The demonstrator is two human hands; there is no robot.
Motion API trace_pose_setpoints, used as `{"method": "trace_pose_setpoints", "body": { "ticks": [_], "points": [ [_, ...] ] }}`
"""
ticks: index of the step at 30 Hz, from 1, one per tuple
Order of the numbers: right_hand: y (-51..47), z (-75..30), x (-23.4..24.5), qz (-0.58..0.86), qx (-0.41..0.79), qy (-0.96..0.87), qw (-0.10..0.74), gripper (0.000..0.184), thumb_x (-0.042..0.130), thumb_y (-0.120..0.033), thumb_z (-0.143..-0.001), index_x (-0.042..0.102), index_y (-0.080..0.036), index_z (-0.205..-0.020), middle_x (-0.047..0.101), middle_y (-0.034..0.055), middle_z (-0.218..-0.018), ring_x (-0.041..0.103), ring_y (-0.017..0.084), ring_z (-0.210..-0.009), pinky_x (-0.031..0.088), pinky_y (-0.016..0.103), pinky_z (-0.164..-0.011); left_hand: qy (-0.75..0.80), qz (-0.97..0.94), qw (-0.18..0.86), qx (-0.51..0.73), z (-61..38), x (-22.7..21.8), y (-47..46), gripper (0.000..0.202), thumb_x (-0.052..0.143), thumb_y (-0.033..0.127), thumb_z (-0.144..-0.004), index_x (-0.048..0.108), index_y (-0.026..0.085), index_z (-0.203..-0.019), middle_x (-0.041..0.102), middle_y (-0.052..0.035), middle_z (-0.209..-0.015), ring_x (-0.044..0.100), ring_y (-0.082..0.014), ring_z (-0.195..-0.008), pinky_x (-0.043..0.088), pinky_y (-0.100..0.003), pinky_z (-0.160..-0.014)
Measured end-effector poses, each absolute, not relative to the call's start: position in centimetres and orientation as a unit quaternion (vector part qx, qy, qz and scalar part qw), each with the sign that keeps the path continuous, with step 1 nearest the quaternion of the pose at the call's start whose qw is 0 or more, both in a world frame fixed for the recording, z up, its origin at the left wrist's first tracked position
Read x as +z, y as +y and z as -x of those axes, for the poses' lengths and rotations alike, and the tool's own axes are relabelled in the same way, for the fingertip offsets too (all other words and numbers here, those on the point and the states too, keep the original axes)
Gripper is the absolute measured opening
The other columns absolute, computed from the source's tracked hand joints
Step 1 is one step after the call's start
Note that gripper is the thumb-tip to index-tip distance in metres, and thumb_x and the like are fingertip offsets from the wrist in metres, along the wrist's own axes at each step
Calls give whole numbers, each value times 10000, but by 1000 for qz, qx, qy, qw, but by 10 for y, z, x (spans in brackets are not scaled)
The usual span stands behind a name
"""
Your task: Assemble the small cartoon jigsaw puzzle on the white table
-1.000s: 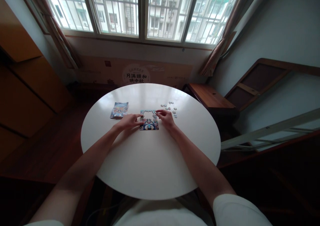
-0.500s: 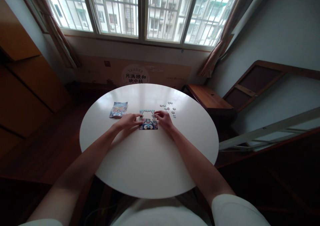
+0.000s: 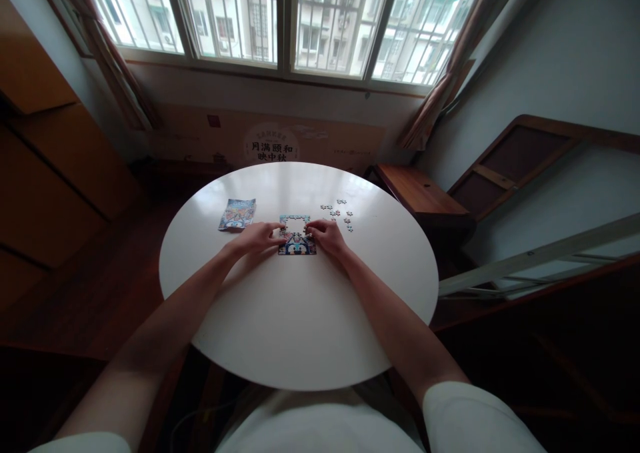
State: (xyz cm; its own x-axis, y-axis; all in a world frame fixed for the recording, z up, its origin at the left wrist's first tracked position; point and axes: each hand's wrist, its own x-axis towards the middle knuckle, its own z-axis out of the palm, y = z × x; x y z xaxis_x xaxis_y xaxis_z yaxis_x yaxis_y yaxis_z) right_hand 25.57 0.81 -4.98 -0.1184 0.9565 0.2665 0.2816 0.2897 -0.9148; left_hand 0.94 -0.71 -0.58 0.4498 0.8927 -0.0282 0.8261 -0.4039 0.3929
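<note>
A jigsaw puzzle (image 3: 297,247) with a blue-and-white picture lies partly assembled on the white round table (image 3: 295,319). Its lower part and border are joined around a gap in the upper middle. My left hand (image 3: 256,238) rests at its left side, thumb and forefinger spread and touching the edge. At the right side of the gap, my right hand (image 3: 327,236) pinches a puzzle piece, mostly hidden by the fingertips. Several loose pieces (image 3: 349,213) are scattered just beyond my right hand.
A colourful printed packet (image 3: 237,214) lies on the table beyond my left hand. Behind the table's right side stands a wooden bench (image 3: 417,189). Barred windows (image 3: 330,26) and a printed panel (image 3: 320,136) are across from me, with an orange-brown cabinet (image 3: 65,179) at the left.
My right hand has moved slightly left, its fingertips now nearer the gap in the puzzle. My left hand stays at the left edge. The whole view has shifted a little.
</note>
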Motion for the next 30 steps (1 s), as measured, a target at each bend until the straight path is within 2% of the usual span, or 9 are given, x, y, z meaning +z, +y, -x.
{"method": "trace_pose_setpoints", "body": {
  "ticks": [8, 17, 30],
  "points": [
    [7, -255, -49, 503, 307, -680, 436, 180, 625, -130, -795, 781, -214, -830, 770, 24, -819, 721, 185, -773, 583, 320, -772, 516, -832, 180, 95, -9, -6, -7, 682, 549, 624, -869, 600, 198, -1399, 670, -6, -694, 573, -169, -626, 291, -249, -570],
    [2, -252, -44, 514, 258, -710, 406, 242, 589, -103, -795, 790, -207, -881, 757, 13, -791, 667, 152, -707, 517, 258, -711, 519, -830, 184, 91, -10, -5, -7, 677, 554, 610, -871, 602, 193, -1403, 675, -9, -693, 569, -170, -623, 304, -249, -580],
    [2, -252, -44, 510, 263, -714, 401, 222, 609, -102, -772, 786, -217, -841, 762, 16, -815, 670, 162, -738, 521, 279, -744, 516, -833, 177, 91, -9, -7, -5, 671, 569, 597, -867, 600, 194, -1402, 651, -1, -673, 564, -169, -614, 304, -250, -579]
  ]
}}
